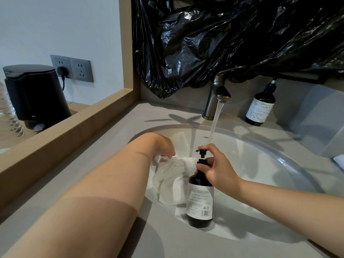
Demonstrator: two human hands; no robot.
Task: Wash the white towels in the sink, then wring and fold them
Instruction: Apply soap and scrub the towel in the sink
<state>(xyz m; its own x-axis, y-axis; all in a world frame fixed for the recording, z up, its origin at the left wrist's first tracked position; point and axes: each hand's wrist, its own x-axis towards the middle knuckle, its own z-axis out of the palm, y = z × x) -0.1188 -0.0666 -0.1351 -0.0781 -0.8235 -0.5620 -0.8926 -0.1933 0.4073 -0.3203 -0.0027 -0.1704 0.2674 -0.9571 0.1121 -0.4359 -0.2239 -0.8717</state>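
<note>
Towel (171,179) bunched in sink (279,159), centre frame, your left hand (165,146) on it, finger grip unclear; right hand (214,170) fingers clamp bottle (200,200) neck, forefinger on pump (201,152), but the base seems perched on the sloped basin wall, so a hard press could skid it.

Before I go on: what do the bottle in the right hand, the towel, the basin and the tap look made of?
Pump bottle: glossy dark amber, likely plastic, possibly glass; white paper-like label, black plastic pump. White towel: soft matte cloth, probably cotton, bunched in folds. Basin: glossy white ceramic, by its sharp highlights. Tap: brushed grey metal, dull sheen.
</note>
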